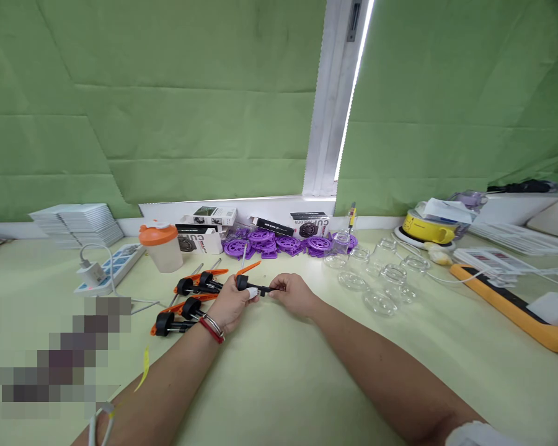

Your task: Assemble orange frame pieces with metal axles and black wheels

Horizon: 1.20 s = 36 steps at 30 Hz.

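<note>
Over the middle of the table, my left hand [235, 303] is closed around a black-and-orange part [243, 284] with a round black head, an orange strip and a pale rod pointing up. White wrapping covers one of its fingertips. My right hand [294, 292] pinches the thin black end of the same part between thumb and fingers. What the part belongs to, I cannot tell. Beside my left hand lie several similar black-and-orange parts [165, 323] with metal rods.
Purple wheel-like pieces [288, 244] and printed boxes [204, 240] line the back. Clear cups [393, 275] stand at right, near a yellow mug [428, 228] and an orange-black power strip [506, 303]. An orange-lidded shaker [163, 251] and a white power strip [121, 266] stand left.
</note>
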{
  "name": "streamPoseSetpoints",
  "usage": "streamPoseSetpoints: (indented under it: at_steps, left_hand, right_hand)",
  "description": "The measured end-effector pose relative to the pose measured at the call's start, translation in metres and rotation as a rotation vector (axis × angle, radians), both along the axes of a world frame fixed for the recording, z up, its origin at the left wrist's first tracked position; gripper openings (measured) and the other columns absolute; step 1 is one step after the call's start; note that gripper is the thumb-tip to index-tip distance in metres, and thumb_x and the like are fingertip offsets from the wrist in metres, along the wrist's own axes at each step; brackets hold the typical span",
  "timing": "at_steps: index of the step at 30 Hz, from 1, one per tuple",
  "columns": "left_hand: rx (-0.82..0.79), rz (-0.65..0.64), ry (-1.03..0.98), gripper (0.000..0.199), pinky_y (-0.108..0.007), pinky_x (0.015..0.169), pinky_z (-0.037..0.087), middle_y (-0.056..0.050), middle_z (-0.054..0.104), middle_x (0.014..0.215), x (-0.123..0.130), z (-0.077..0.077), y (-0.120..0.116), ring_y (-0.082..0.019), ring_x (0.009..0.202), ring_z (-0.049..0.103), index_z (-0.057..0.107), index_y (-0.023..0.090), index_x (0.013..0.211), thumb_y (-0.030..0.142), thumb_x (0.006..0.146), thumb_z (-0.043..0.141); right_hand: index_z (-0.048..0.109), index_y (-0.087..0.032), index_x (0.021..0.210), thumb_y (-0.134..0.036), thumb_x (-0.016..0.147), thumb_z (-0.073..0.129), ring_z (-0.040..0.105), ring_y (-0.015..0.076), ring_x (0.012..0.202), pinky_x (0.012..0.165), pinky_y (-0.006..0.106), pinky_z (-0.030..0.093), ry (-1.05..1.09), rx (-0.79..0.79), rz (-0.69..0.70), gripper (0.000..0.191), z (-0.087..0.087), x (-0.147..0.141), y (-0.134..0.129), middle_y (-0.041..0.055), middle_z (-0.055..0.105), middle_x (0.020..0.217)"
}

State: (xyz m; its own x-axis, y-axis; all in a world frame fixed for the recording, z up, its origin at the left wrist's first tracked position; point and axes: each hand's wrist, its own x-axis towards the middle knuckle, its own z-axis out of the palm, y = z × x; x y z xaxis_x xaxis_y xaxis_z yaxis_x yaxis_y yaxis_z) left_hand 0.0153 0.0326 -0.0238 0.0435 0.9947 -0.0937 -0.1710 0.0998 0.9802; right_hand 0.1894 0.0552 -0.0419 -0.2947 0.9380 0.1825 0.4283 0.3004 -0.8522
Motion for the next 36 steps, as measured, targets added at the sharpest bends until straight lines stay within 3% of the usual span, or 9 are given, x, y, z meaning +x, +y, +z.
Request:
streamPoseSetpoints:
  at_steps: [12, 27, 36]
  left_hand:
    - [-0.015, 0.009, 0.080, 0.034, -0.021, 0.052, 0.035, 0.010, 0.044, 0.061, 0.0031, 0.0018, -0.0037, -0.005, 0.051, 0.045, 0.041, 0.020, 0.078, 0.012, 0.057, 0.066]
    - [-0.044, 0.012, 0.015, 0.036, -0.020, 0.050, 0.032, 0.010, 0.045, 0.061, 0.0048, 0.0038, -0.0055, -0.004, 0.048, 0.043, 0.040, 0.020, 0.079, 0.010, 0.056, 0.065]
    - [-0.047, 0.007, 0.009, 0.036, -0.021, 0.051, 0.033, 0.009, 0.045, 0.063, 0.0062, 0.0007, -0.0065, -0.005, 0.050, 0.043, 0.040, 0.020, 0.083, 0.010, 0.057, 0.063]
  right_hand:
    - [0.065, -0.016, 0.074, -0.023, 0.066, 0.061, 0.047, 0.0106, 0.056, 0.055, 0.023, 0.037, 0.054, -0.069, -0.020, 0.011, -0.0011, -0.0001, -0.0008, -0.0014, 0.058, 0.062]
    - [0.064, -0.015, 0.070, -0.018, 0.065, 0.059, 0.045, 0.0102, 0.054, 0.053, 0.023, 0.035, 0.069, -0.120, -0.049, 0.008, 0.0036, -0.0048, -0.0082, -0.0012, 0.056, 0.061]
    - [0.063, -0.015, 0.072, -0.019, 0.065, 0.059, 0.045, 0.0103, 0.056, 0.054, 0.023, 0.035, 0.127, -0.111, -0.037, 0.009, -0.0051, -0.0061, -0.0044, -0.0008, 0.056, 0.062]
